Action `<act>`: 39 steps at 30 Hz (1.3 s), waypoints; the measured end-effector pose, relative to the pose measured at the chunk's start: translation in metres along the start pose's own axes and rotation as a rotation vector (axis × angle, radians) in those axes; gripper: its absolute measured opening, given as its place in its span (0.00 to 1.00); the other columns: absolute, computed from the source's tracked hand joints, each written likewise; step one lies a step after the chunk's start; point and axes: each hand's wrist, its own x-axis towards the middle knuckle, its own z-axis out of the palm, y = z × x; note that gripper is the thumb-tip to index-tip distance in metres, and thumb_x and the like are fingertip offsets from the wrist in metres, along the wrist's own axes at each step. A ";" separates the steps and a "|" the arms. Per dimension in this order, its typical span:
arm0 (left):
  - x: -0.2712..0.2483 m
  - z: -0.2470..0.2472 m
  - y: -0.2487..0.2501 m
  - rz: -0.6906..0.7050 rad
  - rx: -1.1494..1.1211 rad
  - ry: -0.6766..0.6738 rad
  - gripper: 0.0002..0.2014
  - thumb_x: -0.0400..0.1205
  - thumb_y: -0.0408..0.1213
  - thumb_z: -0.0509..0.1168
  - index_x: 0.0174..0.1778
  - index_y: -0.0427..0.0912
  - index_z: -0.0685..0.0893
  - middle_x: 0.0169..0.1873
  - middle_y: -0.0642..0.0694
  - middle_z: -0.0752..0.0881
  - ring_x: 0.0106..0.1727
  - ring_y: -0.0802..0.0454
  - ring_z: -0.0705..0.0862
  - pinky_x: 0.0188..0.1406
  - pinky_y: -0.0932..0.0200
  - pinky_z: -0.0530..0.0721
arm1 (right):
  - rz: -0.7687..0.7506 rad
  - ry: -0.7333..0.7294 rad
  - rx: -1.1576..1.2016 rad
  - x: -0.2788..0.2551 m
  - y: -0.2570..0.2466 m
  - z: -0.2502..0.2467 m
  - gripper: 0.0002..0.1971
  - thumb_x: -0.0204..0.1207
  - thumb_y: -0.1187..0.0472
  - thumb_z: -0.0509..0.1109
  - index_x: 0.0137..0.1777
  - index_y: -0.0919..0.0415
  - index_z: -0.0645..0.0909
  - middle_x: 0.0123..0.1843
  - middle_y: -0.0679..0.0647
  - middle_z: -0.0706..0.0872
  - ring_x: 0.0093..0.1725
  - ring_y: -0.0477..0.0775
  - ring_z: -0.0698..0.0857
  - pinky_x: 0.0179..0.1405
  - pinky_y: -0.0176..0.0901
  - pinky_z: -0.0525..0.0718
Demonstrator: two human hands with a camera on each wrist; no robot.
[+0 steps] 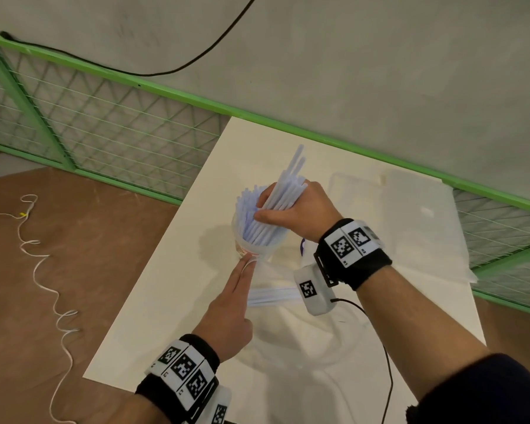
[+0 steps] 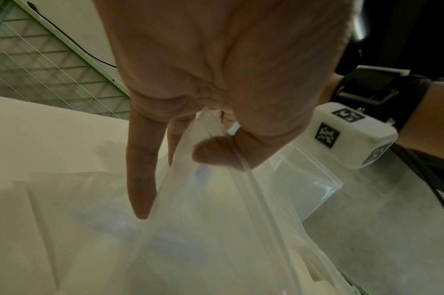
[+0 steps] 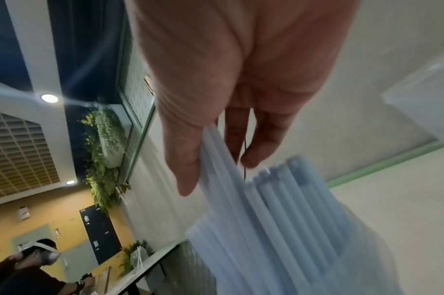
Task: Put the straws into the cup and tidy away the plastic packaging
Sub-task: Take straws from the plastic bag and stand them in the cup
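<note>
A clear cup stands on the white table, packed with pale blue straws. My right hand grips a further bundle of straws slanting down into the cup's mouth; the right wrist view shows the bundle running from my palm in among the standing ones. My left hand reaches to the cup's base with two fingers straight. In the left wrist view its thumb pinches the edge of the clear plastic packaging. The packaging sprawls over the table, with a few straws lying in it.
A faint clear plastic box and a white sheet lie beyond my right hand. A green mesh fence runs along the table's far side. A white cord trails over the brown floor on the left. A black cable hangs from my right wrist.
</note>
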 end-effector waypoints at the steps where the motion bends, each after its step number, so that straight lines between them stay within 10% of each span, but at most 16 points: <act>1: 0.000 0.000 0.000 0.003 0.002 0.003 0.52 0.71 0.19 0.57 0.86 0.58 0.42 0.83 0.71 0.38 0.76 0.53 0.72 0.63 0.54 0.83 | 0.006 -0.003 0.016 0.000 0.002 0.003 0.12 0.64 0.56 0.86 0.47 0.51 0.88 0.49 0.48 0.91 0.46 0.40 0.87 0.46 0.33 0.84; 7: -0.002 -0.001 -0.001 -0.005 -0.006 0.017 0.52 0.72 0.20 0.58 0.86 0.60 0.41 0.83 0.71 0.37 0.77 0.51 0.71 0.65 0.54 0.82 | -0.069 0.140 0.089 -0.020 0.003 0.000 0.37 0.61 0.50 0.87 0.69 0.48 0.75 0.68 0.40 0.77 0.63 0.35 0.77 0.58 0.25 0.75; 14: -0.001 0.000 -0.001 -0.001 -0.010 0.014 0.52 0.72 0.19 0.58 0.86 0.60 0.42 0.82 0.73 0.37 0.76 0.53 0.72 0.63 0.55 0.83 | -0.192 0.382 0.107 -0.034 0.003 0.021 0.07 0.84 0.60 0.68 0.60 0.56 0.83 0.48 0.38 0.85 0.44 0.42 0.83 0.47 0.32 0.79; 19: -0.002 0.000 0.000 0.000 -0.022 0.011 0.52 0.72 0.19 0.57 0.86 0.60 0.42 0.82 0.73 0.38 0.81 0.58 0.65 0.68 0.59 0.79 | -0.198 0.385 0.004 -0.027 0.010 0.029 0.10 0.84 0.60 0.68 0.63 0.54 0.82 0.42 0.39 0.84 0.39 0.43 0.82 0.44 0.35 0.79; 28: -0.003 -0.002 0.000 -0.017 -0.012 0.027 0.51 0.73 0.19 0.58 0.86 0.59 0.41 0.82 0.72 0.37 0.77 0.51 0.72 0.66 0.56 0.81 | -0.297 0.257 -0.294 -0.028 0.023 0.043 0.20 0.87 0.54 0.55 0.75 0.54 0.77 0.69 0.48 0.84 0.72 0.54 0.77 0.70 0.57 0.75; 39: -0.002 -0.009 0.000 0.001 -0.017 0.055 0.50 0.72 0.18 0.57 0.86 0.58 0.44 0.82 0.73 0.38 0.79 0.54 0.69 0.67 0.56 0.81 | -0.283 0.151 -0.340 -0.032 0.024 0.048 0.24 0.89 0.54 0.49 0.84 0.57 0.63 0.82 0.51 0.71 0.83 0.51 0.64 0.78 0.45 0.61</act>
